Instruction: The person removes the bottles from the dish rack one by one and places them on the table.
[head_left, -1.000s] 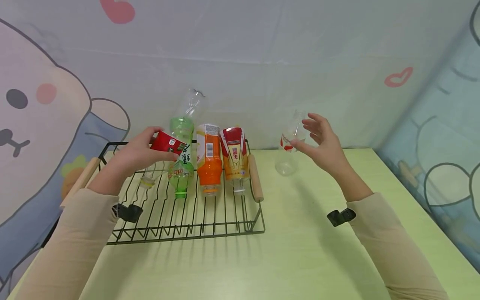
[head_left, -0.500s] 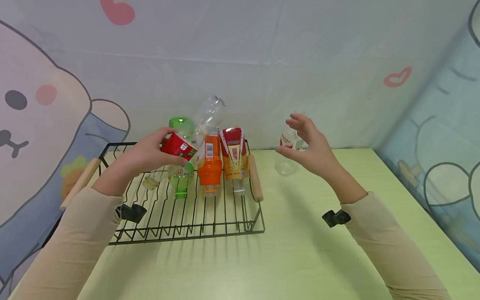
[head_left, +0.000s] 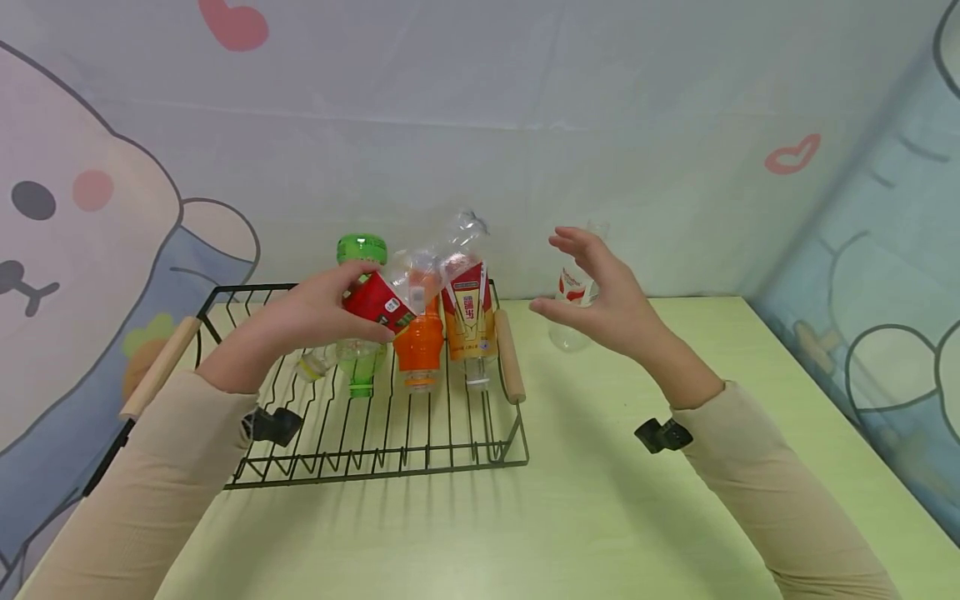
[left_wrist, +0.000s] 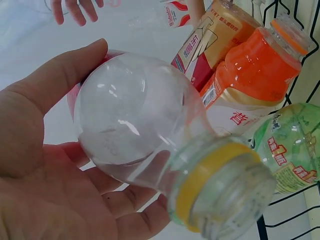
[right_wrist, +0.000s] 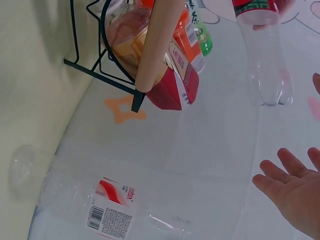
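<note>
Likely light, slick, crushable: left hand [head_left: 318, 310] gripped bottle [left_wrist: 140, 115] by its red label [head_left: 378, 301], probably best hold; right hand [head_left: 611, 302] hung empty, spread.

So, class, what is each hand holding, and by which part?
The left hand grips a clear plastic bottle around its red label; the right hand holds nothing.

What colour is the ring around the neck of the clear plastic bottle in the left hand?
Yellow; the neck ring shows best in the left wrist view.
</note>
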